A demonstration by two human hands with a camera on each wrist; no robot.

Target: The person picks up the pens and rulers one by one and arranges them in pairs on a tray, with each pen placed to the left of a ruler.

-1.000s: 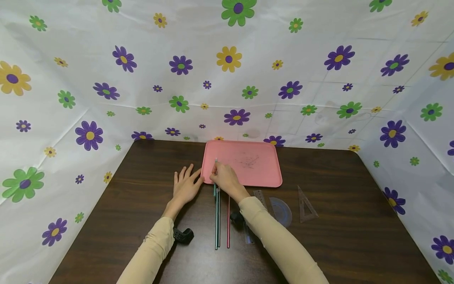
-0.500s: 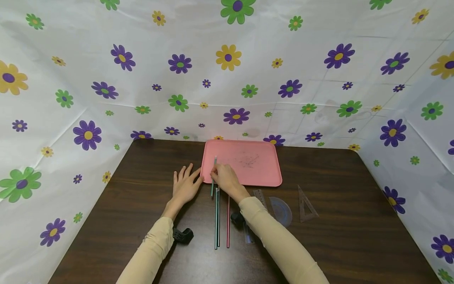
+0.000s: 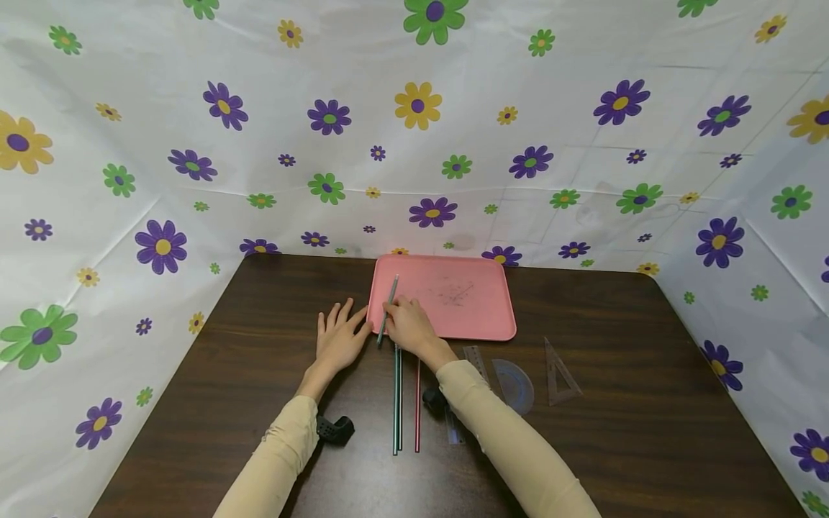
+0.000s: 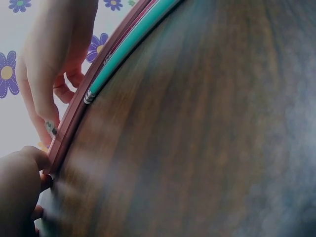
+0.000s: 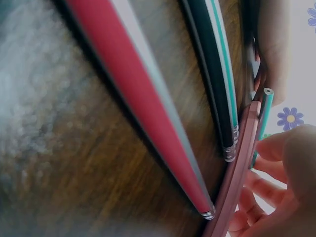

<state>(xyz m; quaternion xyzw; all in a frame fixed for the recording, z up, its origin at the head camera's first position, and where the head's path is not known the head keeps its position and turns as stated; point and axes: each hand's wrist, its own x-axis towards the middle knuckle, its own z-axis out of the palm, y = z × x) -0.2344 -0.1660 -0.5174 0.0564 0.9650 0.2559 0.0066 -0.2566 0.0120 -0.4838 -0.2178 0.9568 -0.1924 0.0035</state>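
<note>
My right hand [image 3: 410, 325] pinches a green pencil [image 3: 392, 291] over the left part of the pink tray [image 3: 479, 309]. The pencil slants, its near end by the tray's front left corner. In the right wrist view, thumb and fingers hold the green pencil [image 5: 265, 111] beside the tray rim [image 5: 242, 168]. My left hand [image 3: 338, 344] lies on the table with fingers spread, its thumb at the tray's left corner. Two greenish pencils [image 3: 396, 410] and a red pencil [image 3: 417, 417] lie on the table in front of the tray.
Right of the pencils lie a clear ruler [image 3: 475, 358], a protractor [image 3: 514, 387] and a set square [image 3: 558, 378]. Another ruler [image 3: 453, 430] is partly hidden by the right forearm. A flowered cloth [image 3: 363, 151] rises behind the dark wooden table [image 3: 648, 360].
The green pencil has moved farther over the tray. Its near end has swung left and away from the pencils on the table. The left hand stays in place.
</note>
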